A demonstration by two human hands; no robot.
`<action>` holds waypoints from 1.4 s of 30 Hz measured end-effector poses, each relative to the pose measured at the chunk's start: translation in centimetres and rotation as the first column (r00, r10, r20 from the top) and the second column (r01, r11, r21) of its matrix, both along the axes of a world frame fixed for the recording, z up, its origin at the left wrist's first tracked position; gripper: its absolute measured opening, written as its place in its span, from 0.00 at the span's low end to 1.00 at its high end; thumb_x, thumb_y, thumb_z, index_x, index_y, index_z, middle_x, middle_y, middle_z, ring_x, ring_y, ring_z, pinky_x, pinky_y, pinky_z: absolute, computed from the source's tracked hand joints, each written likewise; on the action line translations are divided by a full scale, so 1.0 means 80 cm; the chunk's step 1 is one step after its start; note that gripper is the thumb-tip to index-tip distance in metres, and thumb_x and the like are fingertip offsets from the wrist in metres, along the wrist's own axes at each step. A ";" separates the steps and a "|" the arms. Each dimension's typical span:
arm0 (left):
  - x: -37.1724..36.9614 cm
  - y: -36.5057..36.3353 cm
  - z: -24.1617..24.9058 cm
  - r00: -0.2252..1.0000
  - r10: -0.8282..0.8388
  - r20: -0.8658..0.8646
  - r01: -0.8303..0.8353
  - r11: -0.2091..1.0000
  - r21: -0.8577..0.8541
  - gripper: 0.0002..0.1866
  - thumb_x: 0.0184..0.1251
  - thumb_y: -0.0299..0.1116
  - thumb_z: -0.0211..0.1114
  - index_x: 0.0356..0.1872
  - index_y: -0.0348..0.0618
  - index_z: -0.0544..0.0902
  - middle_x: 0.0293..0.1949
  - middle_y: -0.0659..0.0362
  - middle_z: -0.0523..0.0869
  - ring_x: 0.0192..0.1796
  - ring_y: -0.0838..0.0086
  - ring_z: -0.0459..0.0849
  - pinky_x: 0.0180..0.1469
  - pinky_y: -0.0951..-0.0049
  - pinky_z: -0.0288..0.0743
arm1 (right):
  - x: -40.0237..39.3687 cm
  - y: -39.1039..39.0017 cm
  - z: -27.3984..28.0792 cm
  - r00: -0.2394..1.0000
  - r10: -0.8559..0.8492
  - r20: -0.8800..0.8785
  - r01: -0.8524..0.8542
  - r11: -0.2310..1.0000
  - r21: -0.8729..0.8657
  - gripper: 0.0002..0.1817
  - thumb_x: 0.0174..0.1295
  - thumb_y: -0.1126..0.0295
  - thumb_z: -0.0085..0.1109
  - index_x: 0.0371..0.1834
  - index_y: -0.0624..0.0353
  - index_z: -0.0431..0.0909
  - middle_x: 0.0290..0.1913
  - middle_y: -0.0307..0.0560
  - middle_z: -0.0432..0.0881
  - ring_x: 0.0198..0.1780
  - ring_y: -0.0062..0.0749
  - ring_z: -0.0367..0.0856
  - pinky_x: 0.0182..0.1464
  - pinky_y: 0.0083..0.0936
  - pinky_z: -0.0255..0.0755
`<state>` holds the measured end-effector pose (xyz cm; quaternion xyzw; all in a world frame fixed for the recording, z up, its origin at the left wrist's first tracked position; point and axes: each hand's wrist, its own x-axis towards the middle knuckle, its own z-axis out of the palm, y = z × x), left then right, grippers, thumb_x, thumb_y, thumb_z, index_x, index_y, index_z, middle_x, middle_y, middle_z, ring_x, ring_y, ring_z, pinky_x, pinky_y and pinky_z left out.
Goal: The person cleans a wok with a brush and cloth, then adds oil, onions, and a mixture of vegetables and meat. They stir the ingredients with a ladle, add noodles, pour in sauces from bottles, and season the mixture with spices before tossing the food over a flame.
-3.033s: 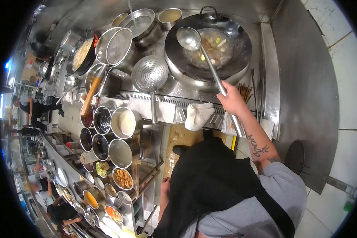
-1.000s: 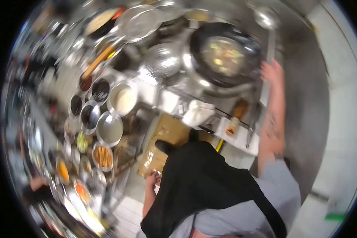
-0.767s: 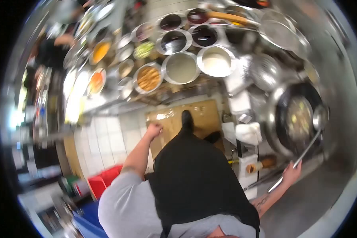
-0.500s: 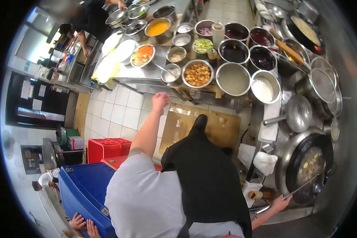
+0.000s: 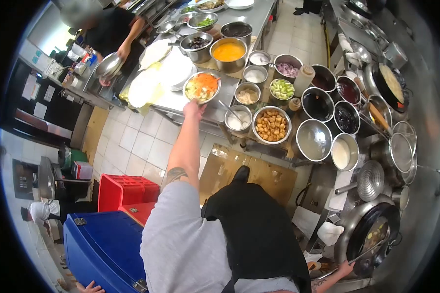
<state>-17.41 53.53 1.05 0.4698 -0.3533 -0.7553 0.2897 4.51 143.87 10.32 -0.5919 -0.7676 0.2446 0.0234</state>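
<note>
My left hand reaches out to the near rim of a metal bowl and grips it. Shredded carrot and pale cut vegetables fill this bowl, which sits at the worktable's edge beside stacked white plates. Low at the right, my right hand is closed round the long metal handle of a cooking utensil. Its far end goes into a dark wok on the stove, among pieces of food in liquid; the utensil's head is hidden there.
Pots of sauces, a bowl of browned cubes and chopped vegetables crowd the worktable. A perforated skimmer lies by the stove. Red crate and blue box stand left. A co-worker holds metal bowls.
My left hand has moved forward from above the floor and taken hold of the vegetable bowl's rim. My right hand keeps the utensil in the wok. The co-worker now holds metal bowls.
</note>
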 end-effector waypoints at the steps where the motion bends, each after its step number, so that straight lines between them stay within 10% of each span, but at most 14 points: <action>1: 0.009 0.002 -0.005 0.999 0.035 0.003 -0.035 0.997 -0.071 0.20 0.70 0.25 0.57 0.60 0.32 0.66 0.56 0.45 0.76 0.49 0.53 0.84 0.45 0.55 0.88 | 0.010 0.027 -0.024 0.995 0.098 -0.007 -0.097 0.992 0.080 0.36 0.56 0.73 0.56 0.73 0.60 0.65 0.65 0.61 0.76 0.64 0.50 0.76 0.66 0.36 0.67; 9: 0.114 0.096 0.145 0.921 -0.357 0.157 0.389 0.865 -0.318 0.12 0.66 0.28 0.58 0.49 0.38 0.76 0.43 0.53 0.85 0.31 0.67 0.86 0.34 0.69 0.83 | 0.059 0.056 -0.069 0.964 0.137 -0.226 -0.120 0.989 0.084 0.33 0.59 0.77 0.55 0.72 0.64 0.65 0.65 0.62 0.75 0.64 0.51 0.75 0.67 0.35 0.64; 12: 0.090 0.206 0.207 0.838 -0.500 0.219 0.543 0.805 -0.239 0.15 0.66 0.28 0.60 0.52 0.38 0.76 0.43 0.54 0.84 0.36 0.69 0.83 0.32 0.68 0.79 | 0.048 0.026 -0.042 0.953 0.062 -0.297 -0.074 0.997 -0.029 0.33 0.62 0.77 0.56 0.73 0.60 0.64 0.57 0.60 0.80 0.44 0.46 0.81 0.45 0.34 0.74; 14: 0.062 0.287 0.215 0.689 -0.701 0.183 0.724 0.657 -0.208 0.11 0.67 0.30 0.61 0.48 0.43 0.78 0.42 0.58 0.85 0.35 0.70 0.85 0.31 0.72 0.80 | 0.054 0.032 -0.048 0.908 0.013 -0.419 -0.077 0.988 -0.135 0.34 0.66 0.75 0.56 0.76 0.53 0.59 0.37 0.52 0.81 0.17 0.31 0.72 0.16 0.30 0.68; 21: -0.052 0.653 0.224 -0.023 -1.000 -0.003 0.993 -0.022 -0.118 0.08 0.68 0.28 0.63 0.46 0.43 0.78 0.45 0.59 0.84 0.34 0.72 0.83 0.35 0.70 0.85 | 0.075 0.019 -0.040 0.818 -0.186 -0.545 0.011 0.951 -0.309 0.32 0.67 0.72 0.56 0.75 0.46 0.61 0.22 0.38 0.72 0.15 0.20 0.65 0.14 0.25 0.60; 28: -0.063 1.007 0.213 -0.387 -0.879 0.280 0.700 -0.477 -0.532 0.05 0.67 0.25 0.62 0.31 0.37 0.77 0.30 0.56 0.84 0.30 0.72 0.87 0.31 0.70 0.85 | 0.098 0.004 -0.040 0.819 -0.058 -0.571 -0.006 0.994 -0.109 0.31 0.64 0.73 0.59 0.71 0.68 0.63 0.64 0.67 0.74 0.67 0.51 0.73 0.67 0.34 0.67; 32: -0.057 1.121 0.162 0.050 -0.808 0.587 0.059 -0.584 -0.809 0.05 0.62 0.27 0.59 0.30 0.35 0.76 0.30 0.42 0.85 0.31 0.52 0.85 0.38 0.56 0.81 | 0.103 -0.024 -0.045 0.780 -0.079 -0.620 0.069 0.997 -0.040 0.32 0.65 0.72 0.57 0.73 0.65 0.61 0.63 0.69 0.75 0.65 0.55 0.75 0.65 0.35 0.68; 38: -0.029 1.191 0.188 0.056 -0.825 0.562 -0.101 -0.565 -0.819 0.04 0.59 0.25 0.58 0.33 0.37 0.78 0.67 0.35 0.68 0.44 0.40 0.84 0.50 0.49 0.78 | 0.112 -0.045 -0.034 0.764 -0.210 -0.610 0.148 0.977 -0.150 0.33 0.64 0.74 0.56 0.75 0.60 0.60 0.58 0.70 0.78 0.58 0.57 0.80 0.60 0.37 0.73; 42: -0.035 1.215 0.210 0.070 -0.857 0.511 -0.189 -0.514 -0.837 0.06 0.61 0.25 0.57 0.38 0.39 0.80 0.69 0.37 0.66 0.44 0.42 0.85 0.50 0.49 0.79 | 0.109 -0.051 -0.049 0.747 -0.192 -0.636 0.185 0.980 -0.078 0.35 0.63 0.74 0.56 0.76 0.56 0.60 0.57 0.70 0.79 0.57 0.59 0.80 0.59 0.38 0.72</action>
